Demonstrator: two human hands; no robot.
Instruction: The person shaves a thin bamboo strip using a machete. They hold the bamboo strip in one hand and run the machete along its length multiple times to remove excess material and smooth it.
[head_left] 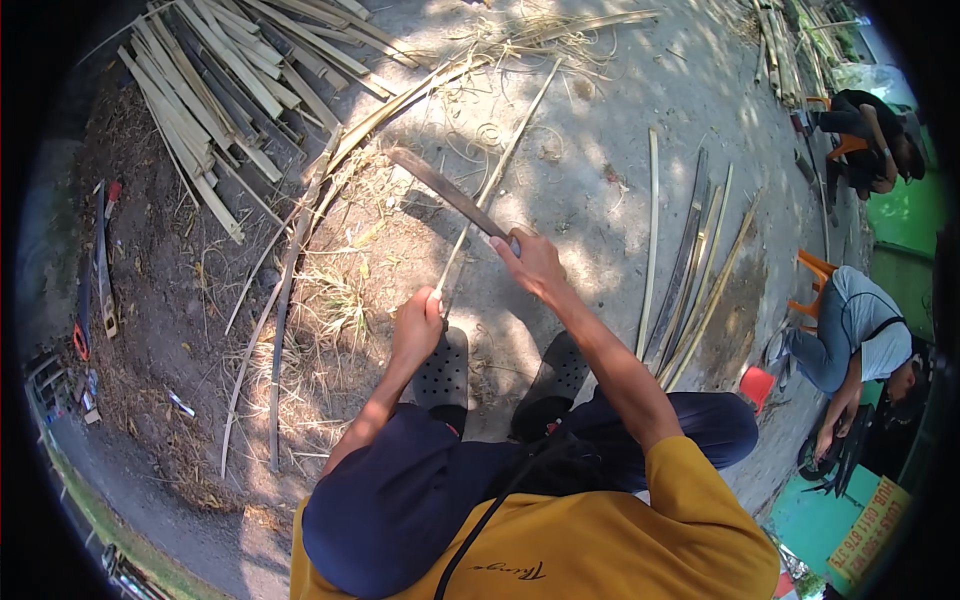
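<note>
A long, thin bamboo strip (520, 135) runs from my left hand up and away to the right, over the concrete. My left hand (417, 325) is closed round its near end, low between my knees. In my right hand (533, 266) is a machete (440, 187) with a brown, worn-looking blade that points to the far left. The blade lies across the strip a little beyond my left hand; whether its edge touches the strip I cannot tell. My fingers hide most of the handle. Below the hands are my dark perforated clogs (441, 375).
Split bamboo slats (215, 75) lie piled at the far left. Curly shavings (335, 305) litter the ground beside my left hand. More strips (690, 285) lie to the right. A saw (104, 275) rests far left. Two people sit at right, near an orange stool (812, 283).
</note>
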